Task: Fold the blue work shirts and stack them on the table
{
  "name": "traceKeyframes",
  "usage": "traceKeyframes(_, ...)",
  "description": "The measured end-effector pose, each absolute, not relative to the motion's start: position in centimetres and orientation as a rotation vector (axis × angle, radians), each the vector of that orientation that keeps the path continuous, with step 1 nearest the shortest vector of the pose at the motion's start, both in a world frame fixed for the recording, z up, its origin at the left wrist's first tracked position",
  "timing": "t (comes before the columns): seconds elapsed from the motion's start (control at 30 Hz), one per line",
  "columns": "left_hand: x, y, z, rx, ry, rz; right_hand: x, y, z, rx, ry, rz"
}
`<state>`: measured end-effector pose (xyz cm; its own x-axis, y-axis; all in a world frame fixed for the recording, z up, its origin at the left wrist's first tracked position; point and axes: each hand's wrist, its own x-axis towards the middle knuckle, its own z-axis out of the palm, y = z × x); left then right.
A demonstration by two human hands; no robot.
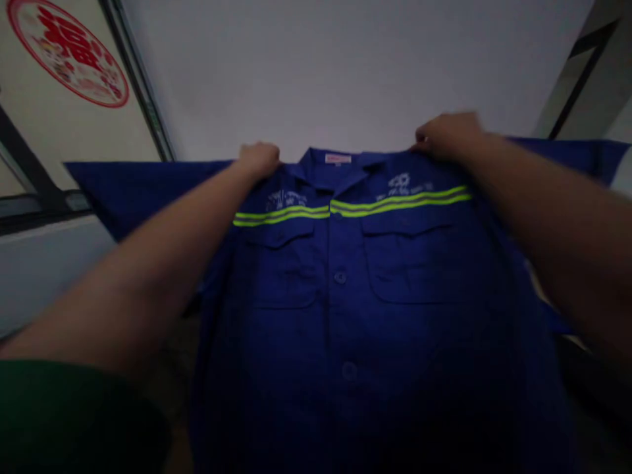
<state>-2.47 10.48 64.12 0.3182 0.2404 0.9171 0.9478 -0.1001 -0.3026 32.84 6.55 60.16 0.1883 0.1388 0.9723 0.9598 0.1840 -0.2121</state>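
Note:
A dark blue work jacket (345, 263) hangs spread out in front of me, its buttoned front facing me. Across its chest runs a yellow-green striped band, with white print above and a flap pocket on each side below. My left hand (260, 159) is closed on the shoulder at the left of the collar. On the other shoulder, my right hand (447, 135) grips the cloth, its fingers bent over the top edge. Both sleeves stick out sideways beyond my arms. The jacket's lower part fades into shadow.
Behind the jacket stands a pale wall (345, 72). At the upper left, a round red-and-white sticker (69, 52) is on a light panel beside a dark frame edge (141, 85). Another dark frame (585, 79) shows at the upper right.

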Motion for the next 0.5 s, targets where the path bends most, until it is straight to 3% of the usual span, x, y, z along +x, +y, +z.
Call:
traceKeyframes(0.07,-1.3,12.1,61.7,-1.589,-1.096,-0.953,31.9,6.0,59.0,-1.464,-1.297,-1.01)
traceKeyframes(0.23,0.9,22.3,55.4,-1.72,-1.195,-1.027,32.0,14.8,53.9,-1.703,-1.414,-0.969)
traceKeyframes(0.5,-0.3,32.2,51.0,-2.012,-1.142,-0.875,32.8,24.8,47.4,-1.496,-1.622,-0.925)
